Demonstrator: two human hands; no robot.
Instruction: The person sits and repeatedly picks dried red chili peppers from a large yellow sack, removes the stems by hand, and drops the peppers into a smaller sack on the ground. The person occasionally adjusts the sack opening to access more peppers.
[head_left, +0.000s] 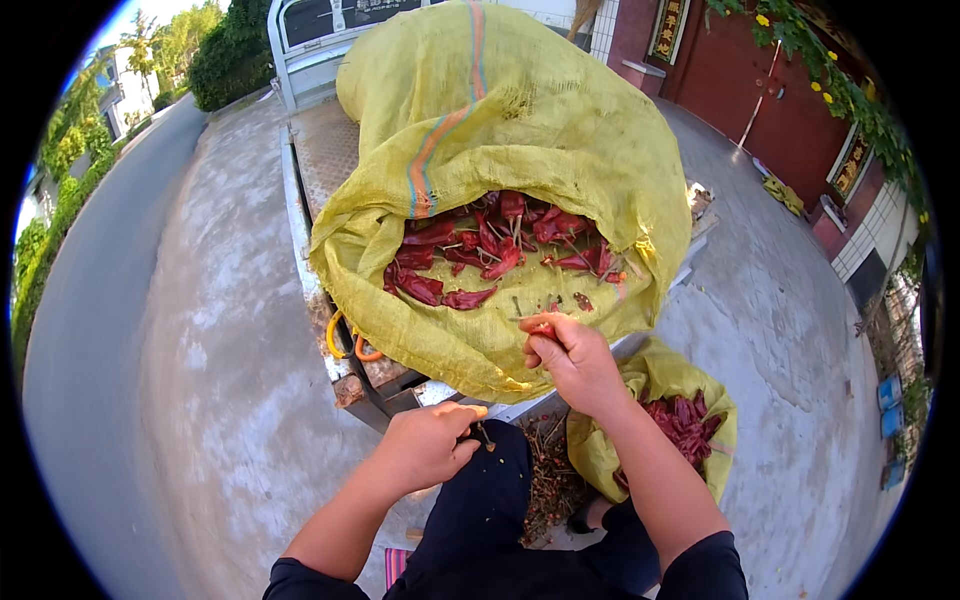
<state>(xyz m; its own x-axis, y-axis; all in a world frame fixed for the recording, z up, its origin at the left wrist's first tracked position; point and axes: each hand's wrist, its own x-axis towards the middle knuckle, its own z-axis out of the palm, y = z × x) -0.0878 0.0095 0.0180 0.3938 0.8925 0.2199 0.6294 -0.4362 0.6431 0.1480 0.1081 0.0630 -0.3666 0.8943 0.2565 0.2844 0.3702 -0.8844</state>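
Note:
Before me a large yellow-green woven sack (525, 127) lies on its side on a truck bed, its mouth folded towards me. Dried red chili peppers (491, 247) with stems fill the opening. At the sack's lower lip is my right hand (574, 360), its fingers closed on a small red chili pepper (546, 330), mostly hidden. My left hand (435, 442), lower and over my thigh, pinches a chili stem (488, 439) that hangs down. Below my right forearm stands a smaller yellow-green sack (600, 450) with red chili peppers (684, 427) inside.
Cut stems and scraps (551, 480) lie heaped on the ground between my legs. Orange- and yellow-handled scissors (335, 335) rest at the corner of the truck bed (324, 135). A road runs along the left; a red double door (750, 97) is at upper right.

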